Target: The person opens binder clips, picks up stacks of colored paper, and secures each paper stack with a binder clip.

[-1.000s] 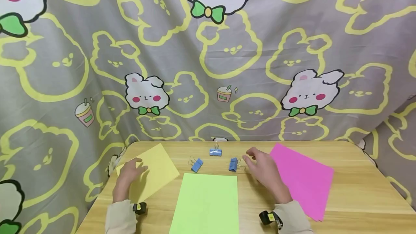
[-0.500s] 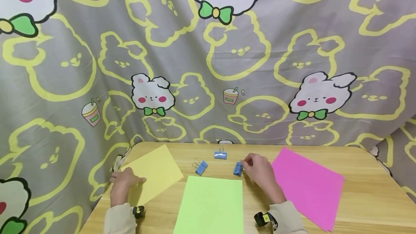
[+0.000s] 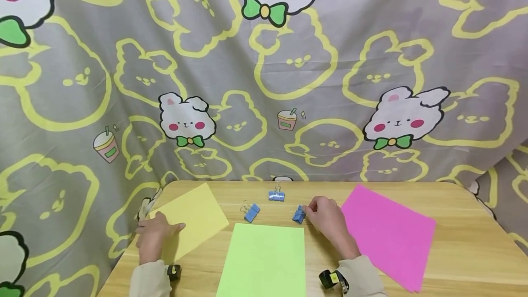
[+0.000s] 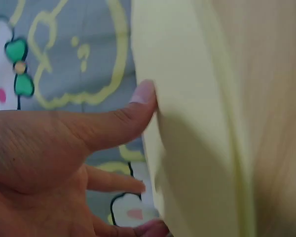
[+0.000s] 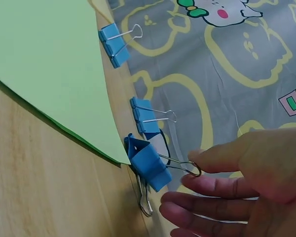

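My right hand pinches one wire handle of a blue binder clip between thumb and index finger; its other handle points down toward the table. The remaining fingers are bent loosely beneath. At the left, my left hand rests at the near-left edge of the yellow paper, thumb stretched along it. In the left wrist view the thumb tip touches the paper's edge, with the other fingers spread beside it. A second binder clip and a third binder clip lie on the table behind the green paper.
A pink paper stack lies angled on the right of the wooden table. Behind the table's far edge hangs a grey patterned curtain. My right forearm passes between the green and pink papers.
My right hand has come down onto the right binder clip and taken its handle between thumb and finger. My left hand has lowered to the yellow paper's edge. The head view has shifted slightly.
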Action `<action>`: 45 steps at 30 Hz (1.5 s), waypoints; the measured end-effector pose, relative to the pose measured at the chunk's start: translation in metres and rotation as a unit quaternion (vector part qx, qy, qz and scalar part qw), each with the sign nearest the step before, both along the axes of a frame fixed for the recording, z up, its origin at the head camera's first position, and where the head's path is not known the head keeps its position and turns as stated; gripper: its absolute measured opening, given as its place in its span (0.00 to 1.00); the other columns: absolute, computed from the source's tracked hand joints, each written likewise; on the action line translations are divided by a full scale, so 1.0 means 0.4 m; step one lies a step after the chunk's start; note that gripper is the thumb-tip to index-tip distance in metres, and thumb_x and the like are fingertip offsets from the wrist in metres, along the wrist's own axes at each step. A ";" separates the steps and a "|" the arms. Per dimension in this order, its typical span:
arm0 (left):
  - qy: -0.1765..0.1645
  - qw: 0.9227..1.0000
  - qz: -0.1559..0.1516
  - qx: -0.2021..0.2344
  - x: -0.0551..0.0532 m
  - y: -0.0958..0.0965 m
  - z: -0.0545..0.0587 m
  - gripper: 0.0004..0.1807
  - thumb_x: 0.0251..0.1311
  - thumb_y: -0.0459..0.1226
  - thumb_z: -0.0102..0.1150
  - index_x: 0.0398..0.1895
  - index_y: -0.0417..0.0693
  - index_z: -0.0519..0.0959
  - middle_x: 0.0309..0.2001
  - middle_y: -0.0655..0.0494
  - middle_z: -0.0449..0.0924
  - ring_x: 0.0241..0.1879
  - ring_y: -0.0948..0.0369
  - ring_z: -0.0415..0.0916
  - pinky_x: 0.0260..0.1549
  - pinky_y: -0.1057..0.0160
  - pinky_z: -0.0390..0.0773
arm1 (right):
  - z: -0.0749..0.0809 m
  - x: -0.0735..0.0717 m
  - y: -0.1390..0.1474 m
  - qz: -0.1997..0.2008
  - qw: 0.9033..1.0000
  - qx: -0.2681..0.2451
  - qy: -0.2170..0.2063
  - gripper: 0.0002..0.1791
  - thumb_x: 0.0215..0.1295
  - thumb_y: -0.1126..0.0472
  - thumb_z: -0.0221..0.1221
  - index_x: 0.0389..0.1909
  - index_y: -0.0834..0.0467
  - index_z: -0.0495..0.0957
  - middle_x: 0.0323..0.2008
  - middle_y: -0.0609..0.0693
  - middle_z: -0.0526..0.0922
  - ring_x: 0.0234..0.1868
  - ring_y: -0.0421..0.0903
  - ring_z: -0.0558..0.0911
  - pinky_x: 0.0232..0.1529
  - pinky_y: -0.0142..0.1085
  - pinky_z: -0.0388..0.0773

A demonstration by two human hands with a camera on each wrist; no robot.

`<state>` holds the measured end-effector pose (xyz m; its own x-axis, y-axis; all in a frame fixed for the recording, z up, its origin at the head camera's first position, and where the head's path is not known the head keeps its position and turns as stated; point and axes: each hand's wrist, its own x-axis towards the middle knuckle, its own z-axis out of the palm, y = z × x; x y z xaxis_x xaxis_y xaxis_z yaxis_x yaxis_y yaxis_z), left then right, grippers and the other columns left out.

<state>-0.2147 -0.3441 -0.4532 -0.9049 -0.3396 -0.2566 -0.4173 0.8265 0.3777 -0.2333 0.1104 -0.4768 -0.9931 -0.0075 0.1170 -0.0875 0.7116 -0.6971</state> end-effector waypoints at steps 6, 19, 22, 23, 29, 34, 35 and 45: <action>0.031 1.000 0.001 -0.003 -0.011 0.003 -0.006 0.50 0.65 0.48 0.67 0.75 0.29 0.48 0.58 0.05 0.43 0.59 0.16 0.47 0.48 0.20 0.65 | 0.009 0.006 0.003 -0.007 1.000 -0.009 0.003 0.09 0.69 0.62 0.64 0.29 0.59 0.80 0.20 0.46 0.77 0.17 0.42 0.71 0.18 0.35 0.67; 0.022 1.000 0.017 -0.011 -0.007 0.010 -0.015 0.57 0.61 0.57 0.69 0.72 0.25 0.49 0.56 0.04 0.43 0.57 0.16 0.48 0.47 0.21 0.66 | 0.038 0.001 0.039 0.006 0.998 -0.054 0.023 0.07 0.74 0.63 0.59 0.44 0.65 0.80 0.44 0.63 0.86 0.22 0.50 0.82 0.24 0.42 0.81; 0.021 1.000 0.021 0.006 -0.009 0.010 -0.014 0.57 0.60 0.54 0.71 0.75 0.30 0.47 0.61 0.03 0.35 0.60 0.13 0.42 0.50 0.18 0.60 | 0.038 0.003 0.048 0.009 0.998 -0.054 0.030 0.07 0.77 0.62 0.56 0.43 0.63 0.78 0.46 0.63 0.85 0.31 0.56 0.86 0.31 0.48 0.84; 0.021 0.999 0.023 0.011 -0.009 0.010 -0.013 0.58 0.60 0.54 0.71 0.76 0.32 0.46 0.62 0.03 0.32 0.61 0.13 0.40 0.51 0.17 0.59 | 0.037 0.003 0.051 0.010 0.998 -0.051 0.035 0.07 0.77 0.62 0.55 0.43 0.63 0.77 0.46 0.62 0.86 0.35 0.56 0.85 0.34 0.48 0.83; 0.018 0.999 0.025 0.021 -0.009 0.008 -0.013 0.60 0.57 0.53 0.74 0.78 0.36 0.45 0.63 0.03 0.30 0.63 0.12 0.37 0.52 0.15 0.56 | 0.036 0.007 0.061 0.022 0.998 -0.054 0.023 0.08 0.80 0.62 0.51 0.46 0.63 0.73 0.38 0.58 0.85 0.23 0.46 0.73 0.26 0.38 0.72; 0.026 0.999 0.022 0.036 -0.011 -0.003 -0.018 0.64 0.52 0.49 0.79 0.80 0.40 0.43 0.63 0.03 0.31 0.64 0.12 0.35 0.56 0.14 0.50 | 0.037 0.007 0.066 0.022 0.998 -0.059 0.021 0.08 0.81 0.61 0.49 0.47 0.62 0.72 0.36 0.57 0.83 0.21 0.43 0.67 0.23 0.36 0.67; 0.028 0.999 0.021 0.038 -0.010 -0.006 -0.019 0.65 0.51 0.50 0.80 0.80 0.40 0.42 0.63 0.03 0.31 0.64 0.12 0.35 0.56 0.14 0.48 | 0.036 0.006 0.068 0.023 0.998 -0.059 0.023 0.08 0.81 0.61 0.49 0.47 0.62 0.72 0.35 0.56 0.83 0.21 0.43 0.67 0.23 0.36 0.67; 0.009 0.999 0.012 0.052 -0.005 -0.024 -0.020 0.70 0.45 0.58 0.81 0.79 0.39 0.43 0.62 0.05 0.29 0.63 0.12 0.30 0.53 0.12 0.45 | 0.035 0.008 0.082 0.024 0.997 -0.064 0.020 0.08 0.82 0.60 0.47 0.46 0.61 0.71 0.38 0.57 0.85 0.39 0.51 0.84 0.35 0.41 0.79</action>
<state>-0.2166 -0.3539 -0.4611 -0.9020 -0.3334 -0.2744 -0.4282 0.7727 0.4686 -0.2302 0.1433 -0.4629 -0.9863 -0.0384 0.1604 -0.1501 0.6116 -0.7768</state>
